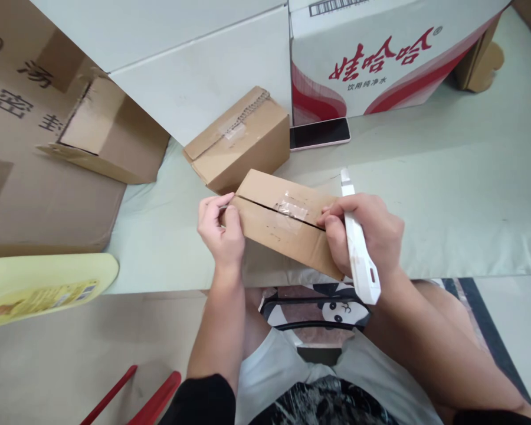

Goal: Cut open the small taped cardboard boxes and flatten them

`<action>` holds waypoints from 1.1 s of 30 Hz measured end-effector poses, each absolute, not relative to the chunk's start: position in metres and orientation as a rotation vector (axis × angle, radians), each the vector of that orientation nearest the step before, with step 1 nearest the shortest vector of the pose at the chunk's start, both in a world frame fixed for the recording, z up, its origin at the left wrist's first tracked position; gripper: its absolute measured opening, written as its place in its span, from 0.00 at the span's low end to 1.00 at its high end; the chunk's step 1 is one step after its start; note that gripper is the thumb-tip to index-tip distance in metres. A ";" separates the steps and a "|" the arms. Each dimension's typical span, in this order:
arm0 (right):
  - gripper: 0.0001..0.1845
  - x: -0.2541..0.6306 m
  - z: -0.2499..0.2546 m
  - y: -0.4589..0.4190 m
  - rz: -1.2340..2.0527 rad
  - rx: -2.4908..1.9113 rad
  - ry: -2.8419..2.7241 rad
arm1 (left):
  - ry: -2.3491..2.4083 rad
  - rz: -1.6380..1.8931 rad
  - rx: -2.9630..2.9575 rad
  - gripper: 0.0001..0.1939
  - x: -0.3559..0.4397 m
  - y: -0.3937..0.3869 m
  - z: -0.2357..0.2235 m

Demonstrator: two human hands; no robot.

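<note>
A small brown cardboard box (287, 248) lies between my hands, its two top flaps meeting at a dark seam. A piece of clear tape (292, 208) spans the middle of that seam. My left hand (223, 227) pinches the left end of the box, thumb and fingers at its corner. In my right hand (374, 230) is a white utility knife (358, 254), its tip pointing away from me. The fingertips of that hand also touch the right end of the box.
Behind stands another taped cardboard box (248, 141), beside a phone (321, 134) lying flat. A white and red carton (380, 65) stands at the back. On the left are a large brown carton (39, 195) and a yellow bottle (44, 283). Pale green cloth (446, 177) covers the table.
</note>
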State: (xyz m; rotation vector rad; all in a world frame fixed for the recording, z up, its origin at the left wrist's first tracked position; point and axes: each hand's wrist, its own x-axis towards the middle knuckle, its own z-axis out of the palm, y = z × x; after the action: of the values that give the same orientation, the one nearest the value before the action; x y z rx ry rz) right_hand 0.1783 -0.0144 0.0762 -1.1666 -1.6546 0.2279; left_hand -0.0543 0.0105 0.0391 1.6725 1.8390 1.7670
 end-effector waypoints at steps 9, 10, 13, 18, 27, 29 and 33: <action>0.07 0.179 0.079 -0.017 0.453 -1.086 -1.595 | 1.271 1.962 1.218 0.10 -0.056 0.006 0.037; 0.06 0.179 0.078 -0.017 0.487 -1.057 -1.583 | 1.223 1.964 1.201 0.10 -0.056 0.006 0.038; 0.04 0.181 0.075 -0.015 0.556 -0.993 -1.577 | 1.207 1.924 1.218 0.10 -0.057 0.006 0.040; 0.03 0.182 0.075 -0.013 0.580 -0.960 -1.597 | 1.350 1.894 1.265 0.08 -0.060 0.003 0.037; 0.08 0.182 0.081 -0.018 0.668 -1.022 -1.520 | 1.380 2.077 1.172 0.19 -0.060 0.008 0.031; 0.06 0.185 0.082 -0.017 0.693 -1.021 -1.544 | 1.374 2.080 1.141 0.20 -0.060 0.008 0.032; 0.04 0.191 0.082 -0.014 0.708 -0.998 -1.572 | 1.342 2.062 1.098 0.20 -0.063 0.008 0.033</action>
State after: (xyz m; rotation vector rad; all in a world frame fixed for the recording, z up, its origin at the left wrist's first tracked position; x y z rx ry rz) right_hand 0.1907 -0.0140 0.0817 -0.9980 -1.5717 0.7078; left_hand -0.0626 0.0078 0.0326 1.0984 1.3424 2.0616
